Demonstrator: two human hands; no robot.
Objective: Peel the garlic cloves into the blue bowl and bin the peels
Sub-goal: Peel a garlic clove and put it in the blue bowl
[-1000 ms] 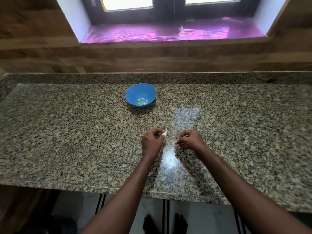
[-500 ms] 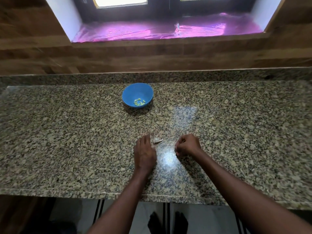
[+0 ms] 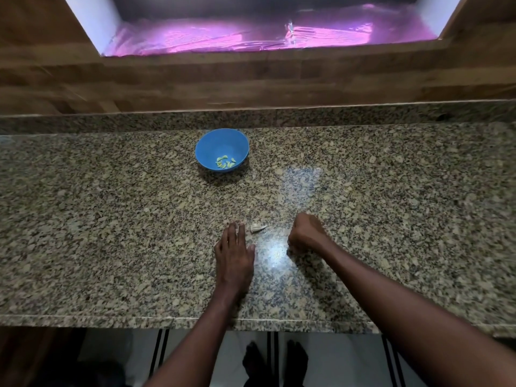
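The blue bowl (image 3: 222, 150) stands at the back of the granite counter with several peeled, yellowish garlic cloves (image 3: 225, 162) in it. A small white garlic piece (image 3: 257, 227) with a pointed tail lies on the counter between my hands. My left hand (image 3: 234, 254) rests flat on the counter, fingers straight, its fingertips just left of that piece. My right hand (image 3: 306, 232) is curled into a fist to the right of the piece, knuckles up. Whatever it holds is hidden inside the fingers.
The granite counter (image 3: 111, 219) runs the full width, with its front edge near my forearms. A wooden wall (image 3: 251, 82) and a pink-lit window sill (image 3: 251, 34) rise behind the bowl. My feet (image 3: 275, 364) show on the floor below.
My left hand let go of the white garlic piece, which now lies on the counter, and went flat. My right hand closed into a fist over the white bit it pinched.
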